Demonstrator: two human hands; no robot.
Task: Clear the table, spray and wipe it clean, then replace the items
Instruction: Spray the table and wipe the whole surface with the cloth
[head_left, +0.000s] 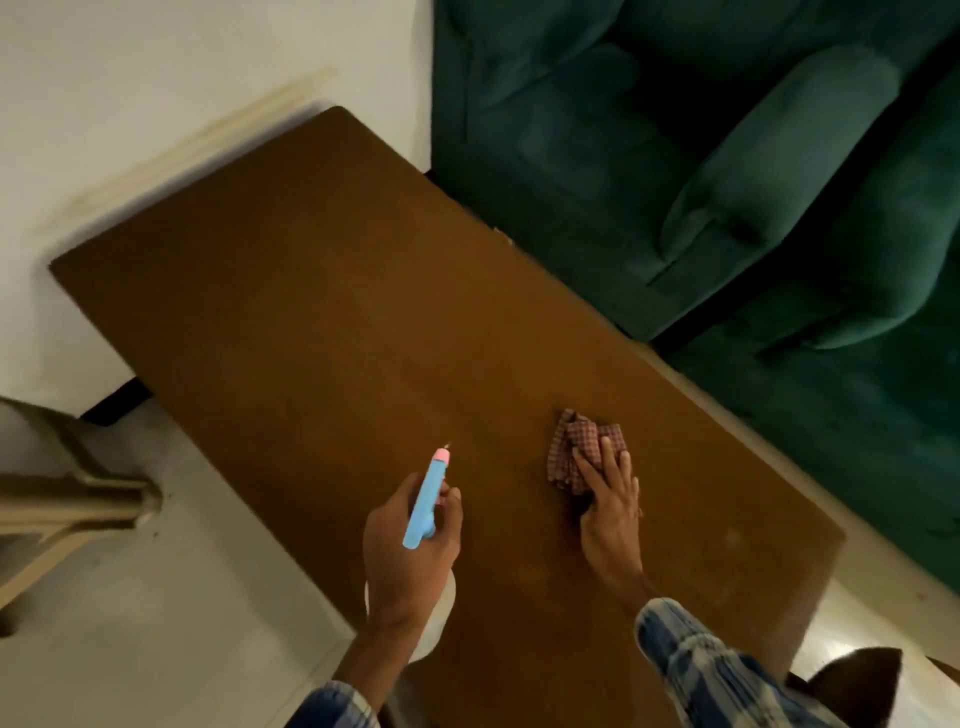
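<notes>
Tabletop (322, 312) first: a long brown slab with rounded corners and a matt, wood-toned face, it ran away from us with nothing on it but our own tools. Past its far long edge sat the green velvet sofa (701, 171), soft and deeply cushioned, close against the tabletop. We had our right hand (608, 499) on the tabletop's near half, towards the sofa side, fingers lying flat and close together as they pressed the cloth (576, 447) down; the cloth, a small crumpled red-checked rag, poked out ahead of the fingertips, towards the far end. We had our left hand (410, 540) at the tabletop's opposite long edge, curled tight around the spray bottle (427, 499), whose slim blue plastic head with its pink nozzle pointed along the tabletop's length. We judged the long unwiped stretch lay straight ahead of the cloth, so the right hand was the one to push forward.
</notes>
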